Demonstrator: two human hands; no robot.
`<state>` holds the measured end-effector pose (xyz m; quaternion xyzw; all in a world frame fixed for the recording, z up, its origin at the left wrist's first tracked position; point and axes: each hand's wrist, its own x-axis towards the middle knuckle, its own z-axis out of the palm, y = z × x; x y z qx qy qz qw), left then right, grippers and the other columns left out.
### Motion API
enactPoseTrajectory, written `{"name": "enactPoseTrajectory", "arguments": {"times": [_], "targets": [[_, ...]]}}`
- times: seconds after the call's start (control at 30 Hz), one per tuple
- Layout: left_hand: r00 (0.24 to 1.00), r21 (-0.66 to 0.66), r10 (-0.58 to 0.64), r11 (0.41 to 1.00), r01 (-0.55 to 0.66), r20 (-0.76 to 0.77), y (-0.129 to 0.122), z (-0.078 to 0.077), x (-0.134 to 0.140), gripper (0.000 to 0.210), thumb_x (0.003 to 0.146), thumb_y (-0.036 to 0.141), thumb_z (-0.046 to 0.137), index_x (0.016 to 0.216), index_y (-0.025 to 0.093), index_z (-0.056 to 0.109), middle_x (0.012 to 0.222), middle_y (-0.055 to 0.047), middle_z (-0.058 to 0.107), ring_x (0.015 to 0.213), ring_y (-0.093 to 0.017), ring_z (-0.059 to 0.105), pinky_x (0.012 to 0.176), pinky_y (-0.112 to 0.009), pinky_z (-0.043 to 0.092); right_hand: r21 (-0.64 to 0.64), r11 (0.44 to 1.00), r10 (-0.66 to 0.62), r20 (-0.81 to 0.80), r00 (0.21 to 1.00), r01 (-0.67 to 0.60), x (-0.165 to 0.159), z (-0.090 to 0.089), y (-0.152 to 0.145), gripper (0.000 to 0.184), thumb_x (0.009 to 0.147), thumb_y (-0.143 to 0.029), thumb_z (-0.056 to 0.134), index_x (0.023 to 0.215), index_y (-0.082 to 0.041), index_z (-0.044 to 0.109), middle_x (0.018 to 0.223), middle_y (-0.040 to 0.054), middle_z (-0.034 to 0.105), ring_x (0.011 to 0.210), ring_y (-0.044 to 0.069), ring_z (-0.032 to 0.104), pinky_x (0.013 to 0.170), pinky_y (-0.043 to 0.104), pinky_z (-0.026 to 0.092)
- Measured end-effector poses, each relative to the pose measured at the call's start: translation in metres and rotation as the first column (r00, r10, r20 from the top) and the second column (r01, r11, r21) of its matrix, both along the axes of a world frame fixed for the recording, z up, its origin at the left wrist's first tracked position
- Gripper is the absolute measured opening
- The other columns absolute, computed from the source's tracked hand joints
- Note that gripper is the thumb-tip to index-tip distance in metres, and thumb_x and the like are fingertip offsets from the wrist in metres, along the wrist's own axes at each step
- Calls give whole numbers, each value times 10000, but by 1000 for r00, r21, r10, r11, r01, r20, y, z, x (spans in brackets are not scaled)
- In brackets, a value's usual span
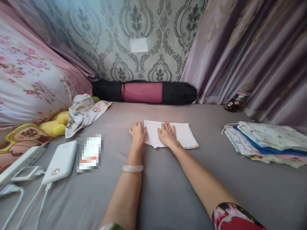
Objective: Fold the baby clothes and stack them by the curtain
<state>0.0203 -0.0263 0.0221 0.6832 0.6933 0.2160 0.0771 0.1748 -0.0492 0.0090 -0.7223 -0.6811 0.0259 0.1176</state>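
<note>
A white folded cloth (183, 134), perhaps a small pair of shorts, lies flat on the grey bed sheet (168, 191). My right hand (167, 134) rests palm down on its middle, fingers spread out. At the cloth's left edge is my left hand (138, 132), flat with its fingers stretched forward and the thumb side against the fabric. A pale bangle (132, 168) circles my left forearm. Neither hand grips anything.
A stack of folded clothes (266, 140) lies right, below a dark bottle (236, 101). Left are a power bank (61, 159), a power strip (25, 161), cables, a blurred-out item (90, 153) and a patterned cloth (83, 115). A black and pink roll (142, 92) lines the wall.
</note>
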Motion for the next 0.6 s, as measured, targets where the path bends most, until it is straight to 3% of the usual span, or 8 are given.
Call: {"name": "enactPoseTrajectory", "arguments": {"times": [0.3, 0.6], "targets": [[999, -30, 47, 999, -46, 17, 5, 1, -7, 363, 909, 252, 399, 1225, 183, 564, 1289, -137, 586, 1218, -271, 516, 1015, -445, 364, -46, 999, 17, -18, 1000, -17, -3, 8, -1, 541, 988, -356, 249, 1434, -76, 375, 1526, 173, 321, 1414, 292, 232, 1130, 524, 122], [993, 3, 115, 993, -115, 17, 8, -2, -17, 338, 905, 257, 432, 1175, 163, 611, 1244, -128, 614, 1194, -271, 522, 1010, -422, 356, -1, 994, 108, -82, 991, -108, -32, 9, 8, 515, 983, -340, 286, 1412, -81, 403, 1515, 183, 335, 1408, 293, 245, 1123, 523, 132]]}}
